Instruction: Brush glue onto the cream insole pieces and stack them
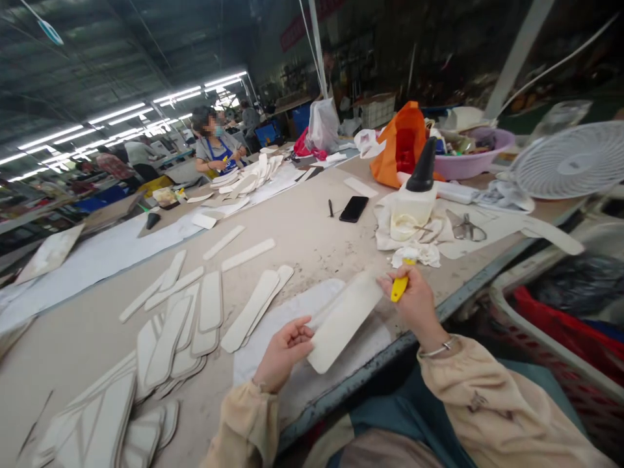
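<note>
Workshop hall, dim roof, strip lights (pixel 117 114) at 10 o'clock; a person in a blue apron (pixel 225 164) at 11. Clock directions run from the held panel.

Worktop (pixel 302 224): beige, scuffed, dark-edged.

Progress: one piece in hand, apparently mid-handling. Pale strips (pixel 168 341) lie overlapping at 9 o'clock, with a larger heap (pixel 104 416) at 8; whether these are finished or waiting cannot be told.

White panel (pixel 346 322), one: long, flat, off-white, round-cornered, plain-faced; held tilted over a white sheet (pixel 299 302) at the worktop's near edge.

Left hand (pixel 283 351): fingers and thumb pinching the panel's near end.

Right hand (pixel 416 302): closed round a yellow-handled tool (pixel 400 289), fingertips at the panel's far end; working tip unclear.

Sundries: black phone (pixel 353 208), 12 o'clock; white bottle (pixel 414 203) with black nozzle, 1 o'clock; scissors (pixel 468 227), 2 o'clock.
</note>
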`<state>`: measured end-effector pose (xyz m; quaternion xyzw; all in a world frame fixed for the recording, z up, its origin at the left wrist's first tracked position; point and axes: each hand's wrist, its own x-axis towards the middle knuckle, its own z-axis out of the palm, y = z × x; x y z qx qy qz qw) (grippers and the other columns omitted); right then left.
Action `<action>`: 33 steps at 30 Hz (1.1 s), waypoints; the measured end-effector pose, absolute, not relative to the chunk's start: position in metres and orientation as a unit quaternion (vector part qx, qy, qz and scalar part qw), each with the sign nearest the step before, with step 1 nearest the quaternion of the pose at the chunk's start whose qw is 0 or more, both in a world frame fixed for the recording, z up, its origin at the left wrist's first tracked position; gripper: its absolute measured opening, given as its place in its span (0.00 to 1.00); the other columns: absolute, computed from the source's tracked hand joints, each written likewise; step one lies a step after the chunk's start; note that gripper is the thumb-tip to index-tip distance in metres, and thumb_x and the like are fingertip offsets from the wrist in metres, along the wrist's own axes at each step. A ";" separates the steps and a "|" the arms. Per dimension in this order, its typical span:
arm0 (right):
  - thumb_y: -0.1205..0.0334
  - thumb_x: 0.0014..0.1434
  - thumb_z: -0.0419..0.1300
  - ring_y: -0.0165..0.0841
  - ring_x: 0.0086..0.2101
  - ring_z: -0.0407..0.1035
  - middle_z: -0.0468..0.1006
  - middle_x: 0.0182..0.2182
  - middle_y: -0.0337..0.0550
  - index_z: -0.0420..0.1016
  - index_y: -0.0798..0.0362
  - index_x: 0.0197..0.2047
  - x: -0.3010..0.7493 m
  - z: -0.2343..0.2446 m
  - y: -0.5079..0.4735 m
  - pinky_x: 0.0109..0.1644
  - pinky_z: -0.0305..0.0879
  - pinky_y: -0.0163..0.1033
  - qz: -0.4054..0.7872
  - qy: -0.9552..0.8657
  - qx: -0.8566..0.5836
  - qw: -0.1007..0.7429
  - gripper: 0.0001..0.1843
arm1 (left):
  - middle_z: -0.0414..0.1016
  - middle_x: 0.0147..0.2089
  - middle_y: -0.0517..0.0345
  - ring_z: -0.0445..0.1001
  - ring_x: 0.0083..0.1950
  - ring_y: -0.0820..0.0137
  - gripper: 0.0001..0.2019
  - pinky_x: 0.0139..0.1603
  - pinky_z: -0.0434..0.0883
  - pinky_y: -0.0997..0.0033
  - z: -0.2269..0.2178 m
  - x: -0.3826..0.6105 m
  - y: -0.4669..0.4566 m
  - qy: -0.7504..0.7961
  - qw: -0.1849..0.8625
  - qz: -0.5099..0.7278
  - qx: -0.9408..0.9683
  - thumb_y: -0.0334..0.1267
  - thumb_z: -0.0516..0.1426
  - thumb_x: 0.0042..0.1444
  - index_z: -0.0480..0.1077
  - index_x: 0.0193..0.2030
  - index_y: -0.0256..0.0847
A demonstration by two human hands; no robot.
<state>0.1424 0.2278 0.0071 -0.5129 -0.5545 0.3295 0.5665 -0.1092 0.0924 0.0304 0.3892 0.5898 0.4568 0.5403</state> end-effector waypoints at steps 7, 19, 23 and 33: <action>0.43 0.47 0.64 0.31 0.26 0.67 0.73 0.28 0.39 0.63 0.50 0.32 0.132 0.000 0.241 0.31 0.62 0.36 0.233 -0.601 -0.558 0.522 0.21 | 0.70 0.26 0.64 0.68 0.26 0.76 0.22 0.30 0.65 0.75 0.025 -0.128 0.116 0.676 0.447 0.442 0.384 0.37 0.64 0.40 0.70 0.45 0.35; 0.45 0.52 0.60 0.31 0.23 0.64 0.70 0.23 0.37 0.65 0.51 0.32 0.130 -0.013 0.240 0.28 0.57 0.35 0.172 -0.674 -0.579 0.426 0.17 | 0.73 0.27 0.64 0.70 0.27 0.74 0.17 0.32 0.66 0.74 0.009 -0.128 0.110 0.740 0.317 0.354 0.476 0.39 0.61 0.44 0.72 0.44 0.40; 0.45 0.54 0.58 0.33 0.23 0.65 0.71 0.24 0.39 0.65 0.51 0.33 0.128 -0.019 0.241 0.27 0.57 0.36 0.170 -0.691 -0.561 0.423 0.16 | 0.73 0.27 0.64 0.70 0.27 0.73 0.15 0.33 0.67 0.72 0.014 -0.125 0.110 0.746 0.291 0.335 0.496 0.39 0.59 0.46 0.71 0.43 0.40; 0.47 0.59 0.53 0.35 0.24 0.66 0.69 0.22 0.39 0.66 0.50 0.33 0.129 -0.026 0.239 0.27 0.56 0.36 0.127 -0.748 -0.537 0.368 0.14 | 0.72 0.32 0.60 0.70 0.30 0.72 0.15 0.36 0.68 0.69 0.009 -0.128 0.107 0.755 0.213 0.283 0.552 0.40 0.58 0.49 0.71 0.44 0.39</action>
